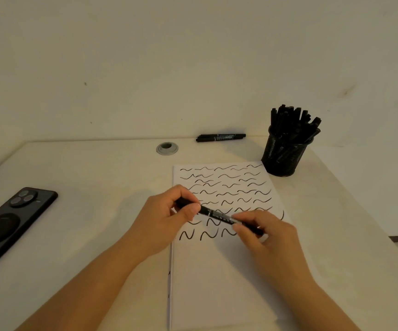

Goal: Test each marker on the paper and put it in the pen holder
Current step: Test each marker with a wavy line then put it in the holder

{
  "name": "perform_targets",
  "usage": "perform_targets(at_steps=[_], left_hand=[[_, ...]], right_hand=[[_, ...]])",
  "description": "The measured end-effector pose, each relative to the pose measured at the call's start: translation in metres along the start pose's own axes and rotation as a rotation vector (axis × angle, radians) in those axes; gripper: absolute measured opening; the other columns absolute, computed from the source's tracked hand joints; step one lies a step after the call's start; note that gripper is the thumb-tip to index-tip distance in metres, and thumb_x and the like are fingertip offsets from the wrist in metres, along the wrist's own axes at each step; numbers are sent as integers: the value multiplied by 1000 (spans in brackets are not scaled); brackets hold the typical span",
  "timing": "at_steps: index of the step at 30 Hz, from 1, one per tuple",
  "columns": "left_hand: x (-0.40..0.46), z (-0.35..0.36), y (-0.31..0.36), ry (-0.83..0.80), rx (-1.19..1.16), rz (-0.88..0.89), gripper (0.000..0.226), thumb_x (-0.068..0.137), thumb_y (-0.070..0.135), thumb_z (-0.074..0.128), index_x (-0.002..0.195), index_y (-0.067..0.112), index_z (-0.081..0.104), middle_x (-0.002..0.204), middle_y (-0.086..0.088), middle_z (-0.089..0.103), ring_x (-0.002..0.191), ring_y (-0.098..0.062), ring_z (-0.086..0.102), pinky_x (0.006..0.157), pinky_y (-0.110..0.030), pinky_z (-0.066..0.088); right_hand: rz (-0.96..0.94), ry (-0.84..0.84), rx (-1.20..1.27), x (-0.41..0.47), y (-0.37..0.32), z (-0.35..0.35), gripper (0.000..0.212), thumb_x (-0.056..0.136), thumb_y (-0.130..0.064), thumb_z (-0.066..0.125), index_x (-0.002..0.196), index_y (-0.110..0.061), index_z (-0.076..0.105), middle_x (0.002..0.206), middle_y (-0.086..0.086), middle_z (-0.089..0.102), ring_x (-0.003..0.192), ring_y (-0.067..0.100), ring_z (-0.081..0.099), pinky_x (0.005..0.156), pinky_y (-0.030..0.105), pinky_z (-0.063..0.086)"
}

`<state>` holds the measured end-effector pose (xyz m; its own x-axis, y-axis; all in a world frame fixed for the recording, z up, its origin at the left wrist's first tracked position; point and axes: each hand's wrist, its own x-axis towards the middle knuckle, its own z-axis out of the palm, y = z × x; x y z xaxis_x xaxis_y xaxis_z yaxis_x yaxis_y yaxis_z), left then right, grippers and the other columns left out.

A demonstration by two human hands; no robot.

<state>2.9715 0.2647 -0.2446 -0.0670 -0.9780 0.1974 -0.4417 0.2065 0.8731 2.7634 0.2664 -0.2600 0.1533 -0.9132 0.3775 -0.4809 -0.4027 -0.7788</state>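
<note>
A: Over the paper (219, 271), why are both hands holding one marker (219, 215)?
B: The left hand (167, 217) is pinching one end in a closed grip; the right hand (262, 235) is pinching the other. Likely the cap is being pulled off or pressed on; which, I cannot tell.
A: And the holder (283, 154)?
B: It is standing just beyond the paper's far right corner, within reach, nearly full. One spare marker (220, 137) is lying at the far edge of the table (97, 175).

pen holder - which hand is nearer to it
Right. The right hand sits below the pen holder, holding the marker; the left hand grips its other end, farther left.
</note>
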Motion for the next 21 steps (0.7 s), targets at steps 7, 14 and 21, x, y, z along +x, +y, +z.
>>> perform_targets(at_steps=[7, 14, 21], left_hand=[[11, 11, 30, -70, 265, 180, 9, 84, 36, 58, 78, 42, 55, 69, 30, 58, 53, 6, 50, 52, -7, 36], [56, 14, 54, -71, 340, 237, 17, 90, 42, 46, 101, 33, 55, 69, 18, 59, 64, 6, 54, 57, -13, 41], [136, 13, 30, -136, 602, 40, 27, 92, 48, 39, 110, 31, 50, 93, 15, 59, 78, -5, 57, 57, -21, 40]], right_hand=[[-330, -11, -463, 20, -20, -7, 14, 70, -32, 67, 80, -23, 71, 64, -12, 65, 56, 11, 57, 50, 15, 33], [-215, -60, -577, 62, -18, -28, 18, 83, -35, 63, 96, -24, 67, 79, -7, 68, 71, 15, 59, 61, 28, 44], [-20, 44, -393, 113, -5, -66, 18, 85, -29, 63, 102, -25, 58, 79, -14, 62, 76, 11, 61, 72, 30, 50]])
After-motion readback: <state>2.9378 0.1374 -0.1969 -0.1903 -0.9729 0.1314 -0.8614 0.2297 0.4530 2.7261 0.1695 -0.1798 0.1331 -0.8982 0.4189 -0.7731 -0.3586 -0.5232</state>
